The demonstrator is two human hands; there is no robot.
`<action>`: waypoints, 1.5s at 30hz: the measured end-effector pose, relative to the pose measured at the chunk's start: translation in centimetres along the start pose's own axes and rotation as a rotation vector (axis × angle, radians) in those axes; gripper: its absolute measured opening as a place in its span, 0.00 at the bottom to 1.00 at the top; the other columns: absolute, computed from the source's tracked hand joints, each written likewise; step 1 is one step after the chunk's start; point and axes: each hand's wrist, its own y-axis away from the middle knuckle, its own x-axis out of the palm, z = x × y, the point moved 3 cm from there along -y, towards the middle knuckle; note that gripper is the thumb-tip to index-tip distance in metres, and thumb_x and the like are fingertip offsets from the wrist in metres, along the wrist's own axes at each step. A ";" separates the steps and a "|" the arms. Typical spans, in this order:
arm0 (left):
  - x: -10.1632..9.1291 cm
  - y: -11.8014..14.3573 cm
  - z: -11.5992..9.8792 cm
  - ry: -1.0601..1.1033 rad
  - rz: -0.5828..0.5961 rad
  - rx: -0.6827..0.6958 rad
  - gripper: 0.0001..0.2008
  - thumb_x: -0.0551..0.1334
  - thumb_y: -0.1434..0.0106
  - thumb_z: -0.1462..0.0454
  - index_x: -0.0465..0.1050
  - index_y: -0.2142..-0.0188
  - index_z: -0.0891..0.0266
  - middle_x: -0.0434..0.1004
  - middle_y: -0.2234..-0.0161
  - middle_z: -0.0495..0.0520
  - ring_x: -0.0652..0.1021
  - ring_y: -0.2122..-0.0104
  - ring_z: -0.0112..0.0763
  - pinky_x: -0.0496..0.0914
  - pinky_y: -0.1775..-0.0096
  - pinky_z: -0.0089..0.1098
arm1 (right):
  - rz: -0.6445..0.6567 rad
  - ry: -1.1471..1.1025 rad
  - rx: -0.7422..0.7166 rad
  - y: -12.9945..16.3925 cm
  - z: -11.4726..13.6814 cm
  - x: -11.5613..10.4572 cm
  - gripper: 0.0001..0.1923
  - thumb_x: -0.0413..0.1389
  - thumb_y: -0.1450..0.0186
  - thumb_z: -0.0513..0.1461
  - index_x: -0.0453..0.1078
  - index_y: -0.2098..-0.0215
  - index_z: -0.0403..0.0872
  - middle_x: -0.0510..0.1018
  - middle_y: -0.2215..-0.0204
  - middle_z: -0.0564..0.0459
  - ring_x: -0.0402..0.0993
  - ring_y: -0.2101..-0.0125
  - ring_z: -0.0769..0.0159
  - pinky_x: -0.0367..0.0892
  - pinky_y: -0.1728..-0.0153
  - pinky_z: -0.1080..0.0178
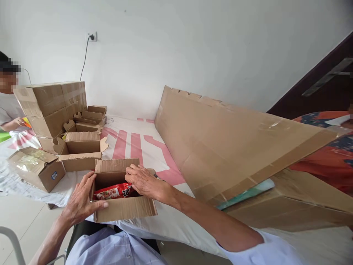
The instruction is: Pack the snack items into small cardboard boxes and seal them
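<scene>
An open cardboard box (125,209) sits in front of me at the near edge of the covered table, its long flaps folded outward. Inside lies a shiny red food packet (111,192) with a printed picture and dark lettering. My left hand (81,198) grips the left end of the box, thumb over the front flap and fingers along the side. Over the right half of the box, my right hand (146,183) has its fingers bent together on the packet's right end, hiding that part. Its fingertips are partly hidden.
Several open boxes (84,147) stand in a row beyond mine. A closed box (37,167) and stacked sealed boxes (51,106) are on the left, with another person (11,106) behind them. A large cardboard sheet (220,140) leans on the right above more cardboard (286,206).
</scene>
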 end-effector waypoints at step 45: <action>-2.0 -17.4 -0.5 1.146 0.142 -0.001 0.34 0.86 0.56 0.59 0.85 0.50 0.66 0.89 0.56 0.63 0.87 0.57 0.45 0.77 0.51 0.38 | -0.507 -1.686 0.078 -11.4 -7.8 1.8 0.38 0.72 0.48 0.65 0.79 0.51 0.48 0.88 0.56 0.47 0.84 0.52 0.47 0.74 0.42 0.43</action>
